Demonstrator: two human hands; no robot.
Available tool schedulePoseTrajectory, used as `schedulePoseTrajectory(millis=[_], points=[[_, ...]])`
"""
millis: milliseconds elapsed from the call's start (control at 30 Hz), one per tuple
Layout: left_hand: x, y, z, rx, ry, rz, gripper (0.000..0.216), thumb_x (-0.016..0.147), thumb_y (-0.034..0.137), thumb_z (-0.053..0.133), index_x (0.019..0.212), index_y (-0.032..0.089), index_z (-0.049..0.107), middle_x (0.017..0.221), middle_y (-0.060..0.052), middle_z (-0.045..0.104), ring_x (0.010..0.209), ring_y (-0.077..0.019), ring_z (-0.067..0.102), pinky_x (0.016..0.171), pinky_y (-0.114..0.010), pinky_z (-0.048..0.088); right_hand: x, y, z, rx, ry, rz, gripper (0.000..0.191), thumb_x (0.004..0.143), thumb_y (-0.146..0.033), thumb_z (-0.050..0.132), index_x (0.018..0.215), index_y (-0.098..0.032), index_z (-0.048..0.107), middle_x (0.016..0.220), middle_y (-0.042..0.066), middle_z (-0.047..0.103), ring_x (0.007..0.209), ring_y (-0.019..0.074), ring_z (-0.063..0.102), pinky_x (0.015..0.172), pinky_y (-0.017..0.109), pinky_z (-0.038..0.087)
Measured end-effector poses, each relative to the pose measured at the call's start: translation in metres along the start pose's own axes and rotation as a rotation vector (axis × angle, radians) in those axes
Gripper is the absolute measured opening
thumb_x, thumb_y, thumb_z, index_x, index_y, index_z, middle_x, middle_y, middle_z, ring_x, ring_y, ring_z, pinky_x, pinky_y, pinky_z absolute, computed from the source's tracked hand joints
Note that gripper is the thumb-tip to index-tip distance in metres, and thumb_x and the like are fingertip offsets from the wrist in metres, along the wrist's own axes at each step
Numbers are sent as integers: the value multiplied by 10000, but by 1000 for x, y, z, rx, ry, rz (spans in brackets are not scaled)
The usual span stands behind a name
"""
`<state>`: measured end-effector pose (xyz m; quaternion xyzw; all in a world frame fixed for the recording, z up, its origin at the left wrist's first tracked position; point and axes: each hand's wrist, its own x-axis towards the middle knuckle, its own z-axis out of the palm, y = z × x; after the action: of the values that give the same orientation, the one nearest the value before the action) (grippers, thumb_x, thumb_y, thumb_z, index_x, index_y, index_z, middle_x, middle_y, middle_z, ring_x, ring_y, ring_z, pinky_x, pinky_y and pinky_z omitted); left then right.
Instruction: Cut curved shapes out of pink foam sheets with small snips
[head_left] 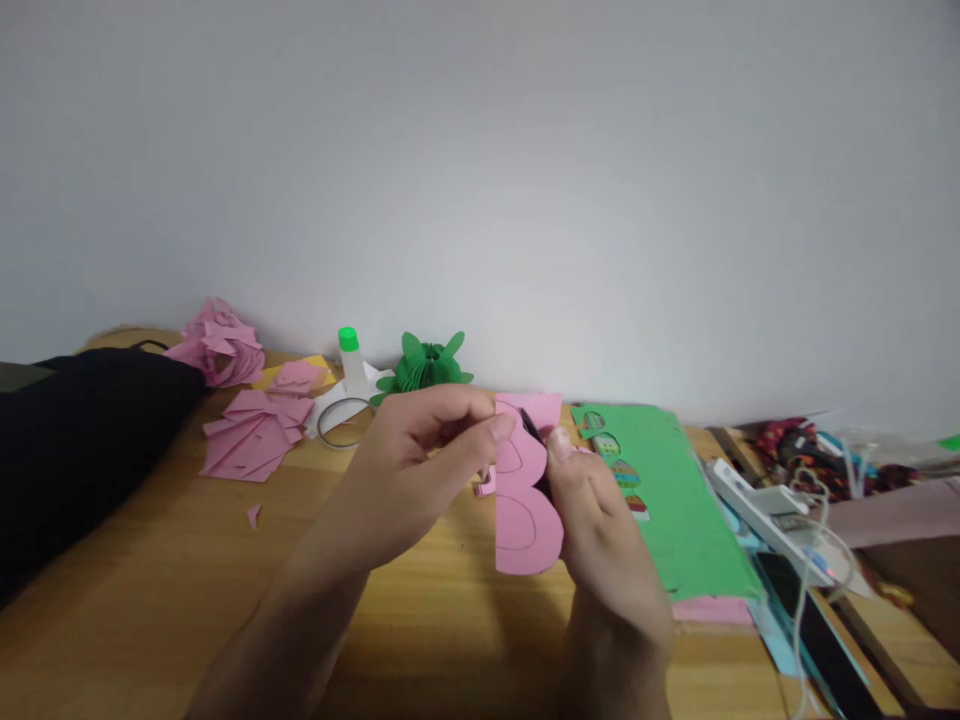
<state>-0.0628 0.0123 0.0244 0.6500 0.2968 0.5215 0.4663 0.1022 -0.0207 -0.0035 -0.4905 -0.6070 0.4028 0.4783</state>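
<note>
In front of me a folded piece of pink paper (525, 535) hangs above the table, its right edge cut in rounded scallops and curved pencil lines drawn on it. My left hand (420, 460) pinches its upper left edge between thumb and fingers. My right hand (604, 510) is closed at the right edge around scissors, mostly hidden behind the hand and paper. One dark scissor blade (531, 425) shows at the notch near the top, against the paper.
A green folded paper figure (431, 365), a glue stick (350, 360) and a tape ring (322, 425) stand behind. Pink paper pieces (259, 435) and a black bag (90, 430) lie left. To the right are green sheets (667, 500), a power strip (772, 520) and a phone (814, 630).
</note>
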Motion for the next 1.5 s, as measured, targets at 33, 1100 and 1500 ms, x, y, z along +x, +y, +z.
schedulePoseTrajectory(millis=[33, 1100, 1500], points=[[0, 0, 0, 13, 1, 10, 297, 883, 107, 542, 594, 175, 541, 489, 84, 445, 433, -40, 379, 436, -157, 341, 0, 1, 0, 6, -2, -3, 461, 1007, -497, 440, 629, -235, 408, 582, -33, 404, 525, 136, 359, 438, 269, 310], [-1, 0, -10, 152, -138, 0, 343, 882, 158, 519, 558, 183, 410, 536, 68, 357, 499, -72, 338, 443, -204, 278, 4, 0, -8, 126, -268, 69, 533, 1039, -460, 386, 575, -207, 456, 482, -58, 389, 433, 93, 293, 421, 263, 235], [0, 2, -13, 85, -182, -42, 330, 877, 181, 532, 553, 189, 469, 518, 57, 452, 495, -85, 419, 463, -237, 312, 3, -3, -7, 93, -276, 24, 545, 1045, -474, 350, 569, -226, 451, 484, -50, 407, 436, 108, 350, 423, 281, 260]])
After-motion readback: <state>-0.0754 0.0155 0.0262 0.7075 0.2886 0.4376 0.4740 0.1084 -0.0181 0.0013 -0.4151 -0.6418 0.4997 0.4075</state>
